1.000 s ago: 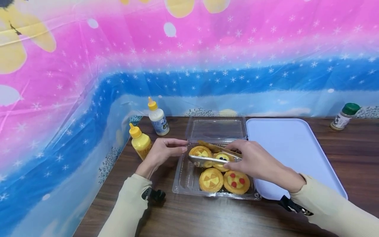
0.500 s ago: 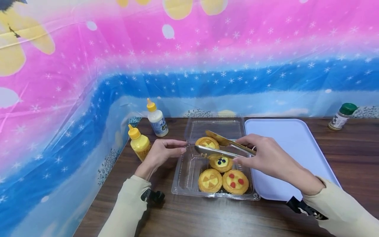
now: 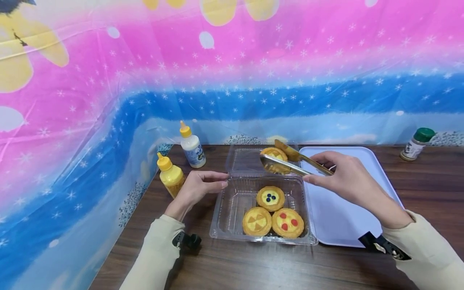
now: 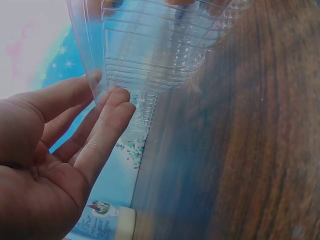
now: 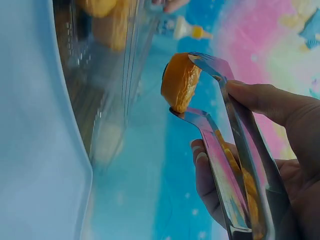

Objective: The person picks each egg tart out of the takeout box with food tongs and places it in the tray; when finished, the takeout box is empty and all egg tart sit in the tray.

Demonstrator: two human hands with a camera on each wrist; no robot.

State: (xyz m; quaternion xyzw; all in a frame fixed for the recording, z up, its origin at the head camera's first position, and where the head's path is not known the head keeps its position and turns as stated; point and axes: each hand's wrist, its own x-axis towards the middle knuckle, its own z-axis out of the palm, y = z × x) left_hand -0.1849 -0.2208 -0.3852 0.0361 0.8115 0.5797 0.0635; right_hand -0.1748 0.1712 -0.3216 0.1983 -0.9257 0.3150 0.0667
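In the head view my left hand (image 3: 197, 187) pinches the back-left corner of a clear plastic container (image 3: 232, 211) between thumb and fingers. My right hand (image 3: 349, 179) grips metal tongs (image 3: 286, 166), whose tips clasp an egg tart (image 3: 274, 154) in the air over the hinged-back lid. The right wrist view shows this tart (image 5: 179, 85) edge-on between the tong tips. Inside the container lie a tart with dark berries (image 3: 270, 197), a tart with yellow wedges (image 3: 257, 221) and a tart with red pieces (image 3: 288, 223).
A pale lilac tray (image 3: 342, 219) stands against the container's right side. At left are a yellow squeeze bottle (image 3: 172, 176) and a white squeeze bottle (image 3: 194, 150). A green-capped shaker (image 3: 417, 144) stands far right, near the patterned cloth backdrop (image 3: 253, 96).
Clasped in the tongs, the wedge-topped tart has risen out of the container and moved back and right with my right hand. My left hand has stayed at the container's corner.
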